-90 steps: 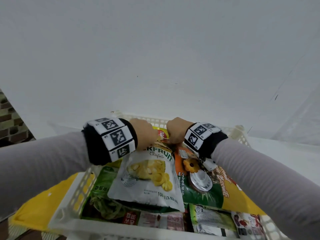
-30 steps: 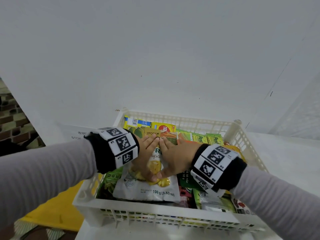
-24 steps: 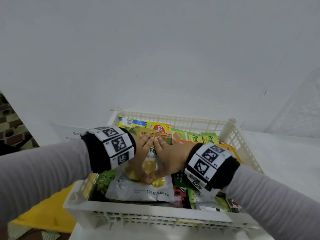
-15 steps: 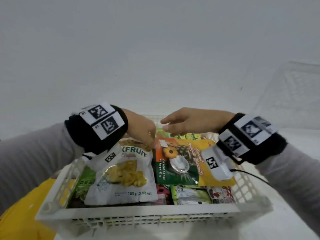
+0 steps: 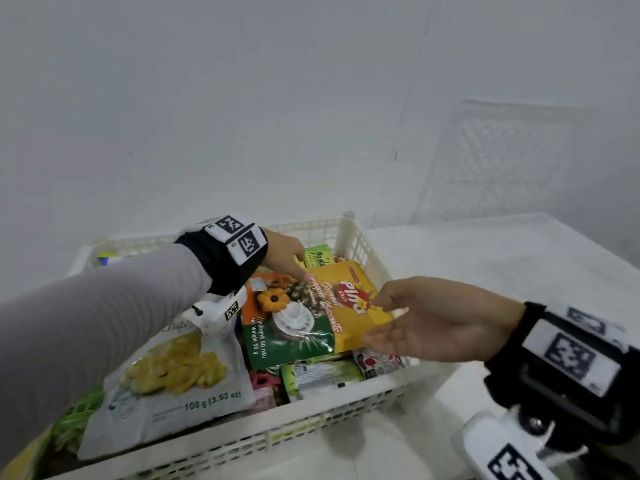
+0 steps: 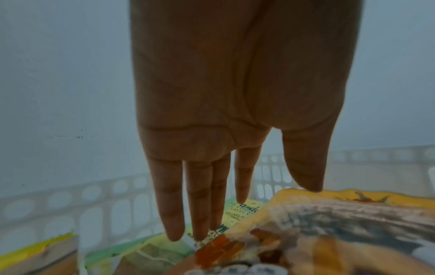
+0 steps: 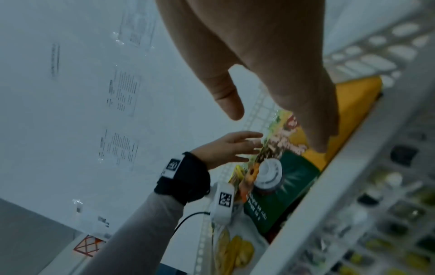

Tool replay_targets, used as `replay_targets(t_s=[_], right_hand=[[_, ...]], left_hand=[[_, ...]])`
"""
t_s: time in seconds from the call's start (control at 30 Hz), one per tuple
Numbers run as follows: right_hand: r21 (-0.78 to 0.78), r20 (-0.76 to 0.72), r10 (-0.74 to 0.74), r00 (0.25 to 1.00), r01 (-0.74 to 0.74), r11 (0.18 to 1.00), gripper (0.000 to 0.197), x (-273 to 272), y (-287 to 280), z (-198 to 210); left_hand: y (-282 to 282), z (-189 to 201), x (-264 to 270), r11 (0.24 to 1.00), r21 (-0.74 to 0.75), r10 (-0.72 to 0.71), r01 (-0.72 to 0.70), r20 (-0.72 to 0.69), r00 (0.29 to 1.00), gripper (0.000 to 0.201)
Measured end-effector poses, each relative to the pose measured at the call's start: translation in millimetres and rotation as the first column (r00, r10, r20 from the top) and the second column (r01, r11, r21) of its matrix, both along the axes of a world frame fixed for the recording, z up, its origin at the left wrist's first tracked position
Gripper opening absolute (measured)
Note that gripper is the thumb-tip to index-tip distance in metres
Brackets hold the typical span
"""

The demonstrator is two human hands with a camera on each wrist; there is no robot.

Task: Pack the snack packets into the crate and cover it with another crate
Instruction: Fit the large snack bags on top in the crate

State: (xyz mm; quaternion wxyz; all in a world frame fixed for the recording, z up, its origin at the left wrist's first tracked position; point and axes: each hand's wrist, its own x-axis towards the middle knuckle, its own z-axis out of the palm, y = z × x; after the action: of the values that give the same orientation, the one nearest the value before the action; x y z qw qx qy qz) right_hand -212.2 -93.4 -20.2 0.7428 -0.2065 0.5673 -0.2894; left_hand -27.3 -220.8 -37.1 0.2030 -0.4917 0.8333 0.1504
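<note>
The white crate (image 5: 311, 420) sits in front of me, full of snack packets. A white jackfruit chips packet (image 5: 173, 382) lies on top at the left, and a yellow-green pineapple biscuit packet (image 5: 311, 317) on top at the right. My left hand (image 5: 294, 265) reaches across, its straight fingers (image 6: 200, 204) touching the far edge of the biscuit packet (image 6: 329, 223). My right hand (image 5: 408, 323) hovers with relaxed fingers over that packet's right end (image 7: 282, 176), thumb apart. A second empty white crate (image 5: 502, 161) stands at the back right.
The crate rests on a white tabletop (image 5: 485, 265) against a plain white wall. A green packet (image 5: 317, 259) stands by the far corner post. Something yellow (image 5: 20, 455) lies at the lower left. Printed sheets (image 7: 122, 89) hang on the wall.
Both hands were pressing flat on the jackfruit chips packet. They have lifted and moved right to the biscuit packet, right hand to its right end. My view swung right, showing the second crate.
</note>
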Motion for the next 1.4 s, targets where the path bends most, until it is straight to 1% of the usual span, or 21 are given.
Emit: replay_targets(t_s=[0.13, 0.2, 0.27, 0.3, 0.33, 0.4, 0.43, 0.57, 0.67, 0.8, 0.9, 1.0, 1.03, 1.07, 1.13, 1.17, 1.2, 1.27, 1.3, 1.37, 1.4], right_hand=[[0.079, 0.137, -0.129, 0.982, 0.119, 0.990, 0.026, 24.2, 15.8, -11.9], [0.081, 0.157, -0.209, 0.965, 0.198, 0.977, 0.043, 34.2, 17.5, -18.9], [0.080, 0.138, -0.290, 0.947, 0.281, 0.956, 0.054, 39.3, 17.0, -23.9], [0.087, 0.138, -0.312, 0.940, 0.303, 0.949, 0.053, 40.6, 16.4, -25.3], [0.095, 0.159, -0.327, 0.932, 0.315, 0.944, 0.047, 41.6, 16.8, -26.0], [0.113, 0.208, -0.379, 0.902, 0.362, 0.925, 0.035, 42.6, 16.2, -29.4], [0.116, 0.217, -0.402, 0.889, 0.386, 0.915, 0.033, 43.5, 15.6, -31.7], [0.118, 0.171, -0.499, 0.849, 0.485, 0.866, 0.040, 45.2, 12.8, -43.3], [0.115, 0.195, -0.557, 0.807, 0.545, 0.830, 0.040, 44.3, 9.6, -44.2], [0.052, 0.289, -0.569, 0.770, 0.581, 0.812, 0.018, 48.0, 8.5, -37.6], [-0.100, 0.351, -0.554, 0.754, 0.619, 0.779, 0.023, 45.9, 5.7, -31.4], [-0.217, 0.427, -0.514, 0.744, 0.636, 0.741, 0.022, 39.5, 0.8, -15.1], [-0.256, 0.443, -0.493, 0.749, 0.633, 0.731, 0.023, 37.4, -3.0, -8.6], [-0.302, 0.441, -0.471, 0.764, 0.621, 0.723, 0.024, 35.7, -7.7, -1.4], [-0.399, 0.375, -0.426, 0.823, 0.558, 0.728, 0.028, 32.7, -19.9, 10.8], [-0.439, 0.323, -0.399, 0.858, 0.509, 0.740, 0.033, 30.9, -26.7, 15.8], [-0.473, 0.264, -0.371, 0.890, 0.455, 0.755, 0.036, 29.4, -34.1, 19.6], [-0.519, 0.131, -0.299, 0.945, 0.322, 0.792, 0.034, 27.0, -47.6, 24.4], [-0.520, 0.053, -0.251, 0.967, 0.241, 0.819, 0.031, 25.1, -53.2, 26.3], [-0.466, -0.141, -0.109, 0.984, 0.031, 0.884, 0.027, 23.0, -64.5, 27.0], [-0.414, -0.239, -0.026, 0.971, -0.077, 0.907, 0.026, 22.3, -70.1, 26.8]], left_hand=[[-7.3, -6.9, -7.5, 0.999, 0.031, 0.020, -0.022, 0.066, 0.998, 0.053], [-7.7, -7.2, -11.2, 1.000, -0.002, 0.018, -0.018, 0.066, 0.998, 0.045], [-8.5, -8.4, -13.0, 1.000, -0.005, 0.031, -0.030, 0.056, 0.998, 0.053], [-9.3, -9.5, -13.2, 0.999, -0.008, 0.043, -0.043, 0.052, 0.998, 0.056], [-9.3, -10.3, -13.4, 0.999, -0.015, 0.052, -0.051, 0.043, 0.998, 0.056], [-10.1, -11.3, -12.8, 0.998, -0.033, 0.060, -0.059, 0.020, 0.998, 0.047], [-10.3, -10.4, -12.6, 0.996, -0.051, 0.075, -0.075, 0.004, 0.997, 0.043], [-11.7, -1.1, -10.6, 0.984, -0.100, 0.136, -0.146, -0.107, 0.985, 0.037], [-11.0, 9.3, -6.0, 0.973, -0.141, 0.156, -0.184, -0.189, 0.969, 0.028], [-9.5, 25.9, 6.9, 0.944, -0.216, 0.174, -0.248, -0.312, 0.934, 0.025], [-5.0, 42.0, 21.9, 0.913, -0.263, 0.175, -0.311, -0.438, 0.882, 0.030], [6.4, 54.9, 36.3, 0.876, -0.245, 0.200, -0.414, -0.597, 0.777, 0.035], [10.6, 56.6, 40.4, 0.865, -0.201, 0.228, -0.460, -0.658, 0.717, 0.033], [15.4, 56.7, 43.5, 0.856, -0.130, 0.265, -0.501, -0.722, 0.639, 0.030], [26.6, 53.7, 48.4, 0.832, 0.084, 0.371, -0.549, -0.820, 0.436, 0.024], [32.1, 51.3, 50.7, 0.816, 0.190, 0.429, -0.545, -0.832, 0.352, 0.021], [37.0, 48.1, 53.3, 0.800, 0.277, 0.482, -0.532, -0.824, 0.297, 0.018], [46.9, 40.1, 58.9, 0.762, 0.402, 0.578, -0.508, -0.776, 0.252, 0.009], [50.2, 35.6, 59.9, 0.747, 0.435, 0.611, -0.503, -0.748, 0.260, 0.008], [54.0, 24.7, 62.5, 0.727, 0.442, 0.650, -0.526, -0.689, 0.320, 0.025], [56.5, 20.4, 62.0, 0.716, 0.441, 0.669, -0.541, -0.654, 0.353, 0.030]])
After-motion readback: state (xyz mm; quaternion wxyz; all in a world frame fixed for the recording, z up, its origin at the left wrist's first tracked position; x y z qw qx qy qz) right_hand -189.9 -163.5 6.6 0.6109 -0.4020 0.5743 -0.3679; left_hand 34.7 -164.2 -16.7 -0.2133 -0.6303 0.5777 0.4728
